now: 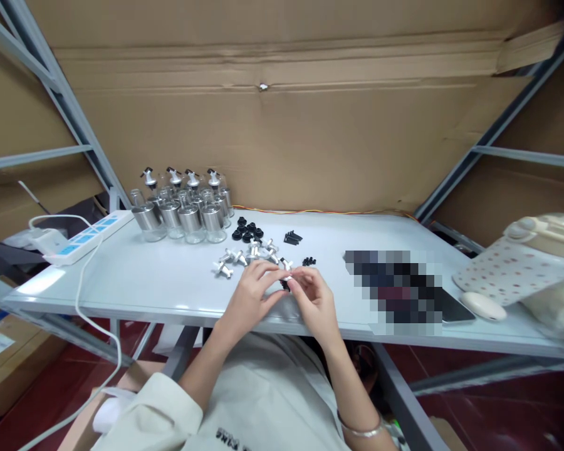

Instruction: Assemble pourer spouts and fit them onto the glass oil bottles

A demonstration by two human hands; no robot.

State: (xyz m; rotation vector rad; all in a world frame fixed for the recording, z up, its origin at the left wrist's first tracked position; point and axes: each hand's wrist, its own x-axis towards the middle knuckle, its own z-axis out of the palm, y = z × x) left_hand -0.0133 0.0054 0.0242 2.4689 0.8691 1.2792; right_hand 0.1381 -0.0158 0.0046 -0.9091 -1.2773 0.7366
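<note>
Near the table's front edge, my left hand [252,293] and my right hand [317,302] meet with fingers pinched around one small silver bottle pourer [286,265]. A black part [285,285] shows at its lower end between my fingertips; the rest is covered by the fingers. Just beyond my left hand lie several loose silver pourer bodies [254,249]. Behind those sits a cluster of round black stoppers [247,230]. Slim black pieces [292,237] lie farther back, and tiny black pieces [309,261] rest just past my right hand.
Several glass bottles with metal sleeves [190,218] stand at the back left, some topped with pourers. A power strip [88,238] with a white cable lies at the left. A blurred-out dark object [395,291], a white oval case [484,306] and a dotted jug [507,263] occupy the right.
</note>
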